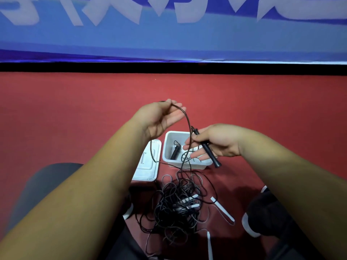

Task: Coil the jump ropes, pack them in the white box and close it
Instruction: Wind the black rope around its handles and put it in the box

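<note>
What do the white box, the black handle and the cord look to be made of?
The white box looks like moulded plastic: smooth, glossy, rounded rim. The black handle is rigid and matte, probably plastic or rubber-coated. The cord is thin, dark, smooth, lying in loose loops; perhaps plastic-coated.

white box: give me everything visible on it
The white box is a small rectangular tub, apparently plastic, with a rolled rim. It stands upright and open on the red floor. Its lid lies flat beside it on the left; whether they touch is unclear. One coiled black rope lies inside. The right hand, holding a black handle, hides the box's right part, and the hanging cord crosses in front of it.
</note>
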Motion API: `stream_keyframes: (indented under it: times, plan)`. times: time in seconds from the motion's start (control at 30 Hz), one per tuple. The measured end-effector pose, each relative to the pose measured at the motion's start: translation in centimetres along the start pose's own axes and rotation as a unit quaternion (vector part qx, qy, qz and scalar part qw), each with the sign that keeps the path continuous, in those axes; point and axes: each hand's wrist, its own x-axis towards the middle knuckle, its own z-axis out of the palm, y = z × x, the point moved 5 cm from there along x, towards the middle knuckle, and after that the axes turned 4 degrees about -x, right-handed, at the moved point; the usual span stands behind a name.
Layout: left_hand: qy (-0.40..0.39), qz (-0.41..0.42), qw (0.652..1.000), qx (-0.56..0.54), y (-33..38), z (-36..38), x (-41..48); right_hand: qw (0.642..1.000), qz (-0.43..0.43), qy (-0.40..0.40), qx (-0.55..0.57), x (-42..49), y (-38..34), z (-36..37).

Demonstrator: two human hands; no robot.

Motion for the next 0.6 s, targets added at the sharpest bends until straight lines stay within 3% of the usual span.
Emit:
stream_keyframes:
  times: [0.17, 0.23, 0.3, 0.43, 0.6]
  plan:
    - [0.058, 0.03, 0.996, -0.06, 0.8, -1.6, 0.4, 0.994, -0.088, 0.055, 0.038, 0.0, -1.7, -0.1]
    - [0.071, 0.016, 0.997, 0.017, 0.7, -1.8, 0.4, 0.986, -0.103, 0.101, 0.084, -0.3, -2.2, -0.3]
    - [0.077, -0.016, 0.984, 0.161, 0.1, -1.9, 0.3, 0.971, -0.12, 0.138, 0.152, -0.5, -2.8, -0.6]
    - [-0.022, -0.119, 0.906, 0.405, -3.0, -0.9, -0.8, 0.924, -0.168, 0.165, 0.3, -1.2, -4.3, -1.5]
    - [-0.181, -0.169, 0.811, 0.53, -6.1, -0.5, -1.4, 0.842, -0.196, 0.194, 0.463, -1.8, -5.1, -3.7]
